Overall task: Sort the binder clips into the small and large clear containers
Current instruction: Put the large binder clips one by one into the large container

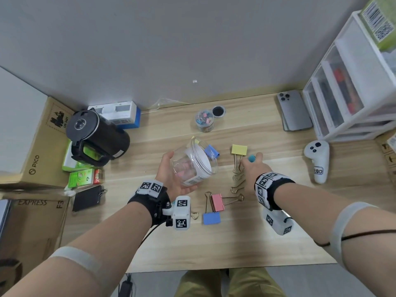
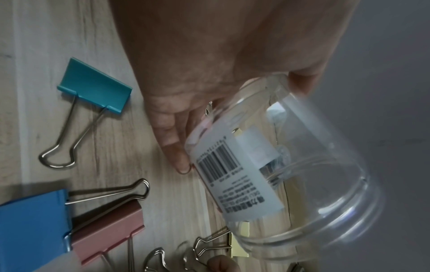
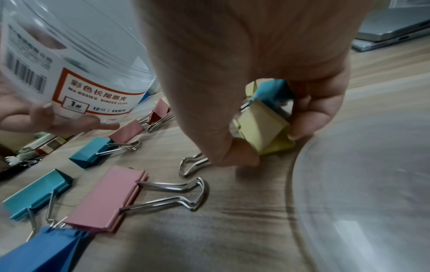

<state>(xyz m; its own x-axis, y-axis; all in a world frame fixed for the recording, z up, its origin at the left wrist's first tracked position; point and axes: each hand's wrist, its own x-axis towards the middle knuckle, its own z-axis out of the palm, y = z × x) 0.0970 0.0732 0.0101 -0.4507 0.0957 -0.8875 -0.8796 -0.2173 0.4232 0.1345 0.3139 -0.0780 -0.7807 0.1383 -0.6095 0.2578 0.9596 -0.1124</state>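
My left hand grips the large clear jar, lifted and tilted with its mouth to the right; a pink clip lies inside and a blue clip sits at its mouth. The left wrist view shows the same jar with its barcode label. My right hand pinches a yellow binder clip on the table, a teal clip just behind it. Only that teal clip peeks out at my right hand from the head. The small container of small clips stands farther back.
Large clips lie loose on the wooden table: yellow, pink, blue, teal. A black kettle stands left; a phone, white controller and drawer unit sit right.
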